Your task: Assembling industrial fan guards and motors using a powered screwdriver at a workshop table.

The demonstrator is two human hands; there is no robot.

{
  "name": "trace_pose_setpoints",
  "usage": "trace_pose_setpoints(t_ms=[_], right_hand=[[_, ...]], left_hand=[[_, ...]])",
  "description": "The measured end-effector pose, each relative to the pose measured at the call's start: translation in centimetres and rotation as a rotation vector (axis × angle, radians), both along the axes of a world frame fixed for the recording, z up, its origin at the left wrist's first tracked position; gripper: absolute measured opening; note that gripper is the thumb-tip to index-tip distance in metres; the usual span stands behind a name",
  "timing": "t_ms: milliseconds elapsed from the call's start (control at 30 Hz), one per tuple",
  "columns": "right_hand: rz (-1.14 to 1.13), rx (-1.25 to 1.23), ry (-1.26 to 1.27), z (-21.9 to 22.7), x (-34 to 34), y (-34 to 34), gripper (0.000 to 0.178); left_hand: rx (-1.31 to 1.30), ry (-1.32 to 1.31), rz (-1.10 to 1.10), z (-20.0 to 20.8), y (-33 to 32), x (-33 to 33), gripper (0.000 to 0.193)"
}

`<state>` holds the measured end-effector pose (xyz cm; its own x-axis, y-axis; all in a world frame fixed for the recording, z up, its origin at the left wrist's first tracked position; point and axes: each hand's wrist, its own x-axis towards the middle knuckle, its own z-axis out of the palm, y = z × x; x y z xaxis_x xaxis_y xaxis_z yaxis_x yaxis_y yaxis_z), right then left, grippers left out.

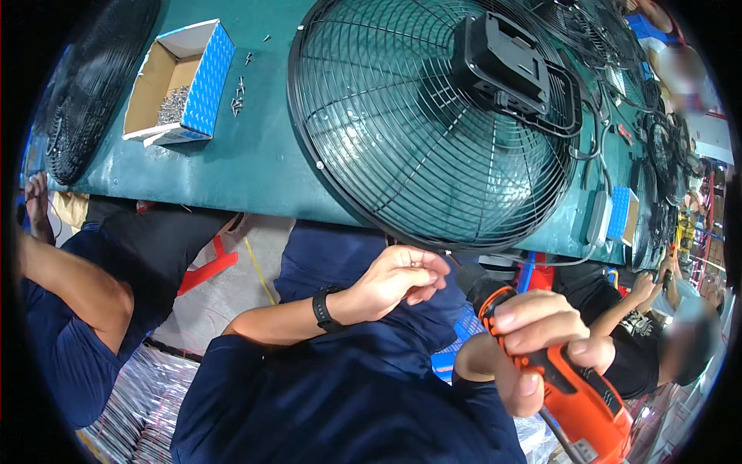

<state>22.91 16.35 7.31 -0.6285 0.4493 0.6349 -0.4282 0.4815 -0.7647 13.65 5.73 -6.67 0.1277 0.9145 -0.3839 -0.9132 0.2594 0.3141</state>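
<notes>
My right hand (541, 329) is wrapped round an orange and black power screwdriver (591, 402). The tool's dark nose points up and left at the near rim of a round black fan guard (321, 166), where a small screw (448, 253) shows. Just left of that screw is my left hand (402, 282), its fingers curled together. A small shiny bit shows at those fingers; what they hold cannot be made out. The guard lies flat on the green table, with a black housing (506, 66) on top of its centre.
A blue and white carton (209, 77) of screws (174, 107) lies to the left. Loose screws (238, 99) are beside it. A grey cable (607, 139) and another blue carton (621, 213) are at the right. Other people sit close on both sides; more fan guards (97, 85) line the table.
</notes>
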Motion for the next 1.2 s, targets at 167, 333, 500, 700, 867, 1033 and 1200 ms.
trace_pose_setpoints(t_ms=[167, 333, 500, 700, 867, 1033, 1200], right_hand=[[0.033, -0.006, 0.005, 0.0, -1.4, 0.7, 0.041], [0.246, -0.013, -0.074, 0.4, -1.6, 1.9, 0.045], [0.132, -0.079, 0.093, -0.3, -2.0, 1.3, 0.039], [0.156, -0.004, 0.136, 0.0, -2.3, 0.9, 0.039], [-0.033, -0.167, 0.228, -0.6, -1.1, -0.6, 0.043], [-0.17, -0.471, 0.347, -2.9, 2.2, 2.6, 0.042], [-0.378, -0.935, 0.325, -6.6, 7.8, 10.2, 0.045]], left_hand=[[0.031, -0.134, 0.04, -1.3, -0.9, -0.4, 0.014], [-0.057, -0.165, 0.084, -1.2, -1.0, -0.9, 0.018], [-0.102, -0.064, 0.088, -0.3, -0.8, -1.2, 0.024], [0.014, 0.096, 0.092, -0.6, -1.6, -1.0, 0.011], [0.059, 0.111, 0.153, -0.5, -3.0, -0.6, 0.008], [0.014, 0.315, 0.234, 0.6, -4.3, -0.9, 0.018], [0.005, 0.638, 0.479, 3.3, -6.0, -2.4, 0.037]])
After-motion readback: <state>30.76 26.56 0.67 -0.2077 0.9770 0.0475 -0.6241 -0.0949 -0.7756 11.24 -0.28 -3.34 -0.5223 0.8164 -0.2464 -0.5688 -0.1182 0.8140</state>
